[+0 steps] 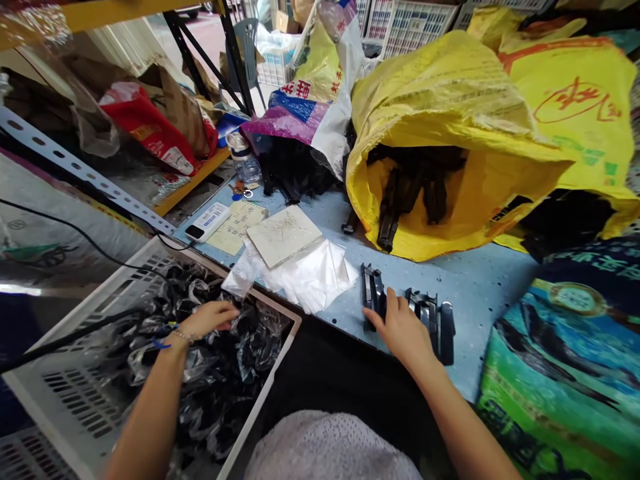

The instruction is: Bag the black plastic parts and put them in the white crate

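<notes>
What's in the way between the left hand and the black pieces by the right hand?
The crate's rim and the clear plastic bags lie between the left hand and the black pieces at the right hand.

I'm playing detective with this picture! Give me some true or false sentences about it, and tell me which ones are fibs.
1. The right hand is touching black plastic parts on the blue table. True.
2. The white plastic crate is empty. False: it is full of black things in clear wrapping.
3. The big open yellow sack has black parts inside. True.
4. The bracelet is on the right wrist. False: it is on the left wrist.
5. The pale square board is hidden under the clear plastic bags. False: it lies on top of them.
</notes>
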Available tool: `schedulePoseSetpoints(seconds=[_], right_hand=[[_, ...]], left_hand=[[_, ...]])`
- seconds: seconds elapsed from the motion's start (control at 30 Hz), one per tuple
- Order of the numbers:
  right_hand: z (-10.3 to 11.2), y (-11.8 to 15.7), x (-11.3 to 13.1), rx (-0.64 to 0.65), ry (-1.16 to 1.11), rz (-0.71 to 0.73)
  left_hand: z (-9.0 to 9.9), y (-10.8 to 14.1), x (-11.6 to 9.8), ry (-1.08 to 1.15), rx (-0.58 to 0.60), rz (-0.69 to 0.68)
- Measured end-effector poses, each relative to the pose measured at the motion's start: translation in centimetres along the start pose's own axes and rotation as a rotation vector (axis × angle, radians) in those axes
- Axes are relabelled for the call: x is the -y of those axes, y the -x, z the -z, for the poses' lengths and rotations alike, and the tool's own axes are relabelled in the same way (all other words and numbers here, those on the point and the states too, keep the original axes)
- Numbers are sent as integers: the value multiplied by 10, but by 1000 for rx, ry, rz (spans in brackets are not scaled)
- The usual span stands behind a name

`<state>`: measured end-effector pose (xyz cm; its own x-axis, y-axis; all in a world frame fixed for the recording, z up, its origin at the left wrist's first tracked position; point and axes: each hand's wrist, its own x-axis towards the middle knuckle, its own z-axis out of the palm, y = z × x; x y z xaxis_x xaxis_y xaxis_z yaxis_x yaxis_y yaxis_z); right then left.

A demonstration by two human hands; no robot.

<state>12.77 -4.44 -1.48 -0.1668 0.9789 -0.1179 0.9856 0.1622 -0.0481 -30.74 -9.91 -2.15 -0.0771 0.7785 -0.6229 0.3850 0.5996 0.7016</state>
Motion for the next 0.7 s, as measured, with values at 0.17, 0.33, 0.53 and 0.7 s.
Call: schedulePoseSetpoints(seconds=[0.17,0.33,0.53,0.7], right_hand=[[-5,-6,-1,112,-174,-30],[-13,-9,-22,113,-879,-110],[-1,-23,10,443,-1899,-40],[0,-53,51,681,-2031,-2]], left_hand=[[-139,-28,-80,-252,-188,-690],[-202,-70,-100,-341,-410,-790],[-161,-85,-96,88,-182,-550],[-158,-74,-104,274,-186,-517]])
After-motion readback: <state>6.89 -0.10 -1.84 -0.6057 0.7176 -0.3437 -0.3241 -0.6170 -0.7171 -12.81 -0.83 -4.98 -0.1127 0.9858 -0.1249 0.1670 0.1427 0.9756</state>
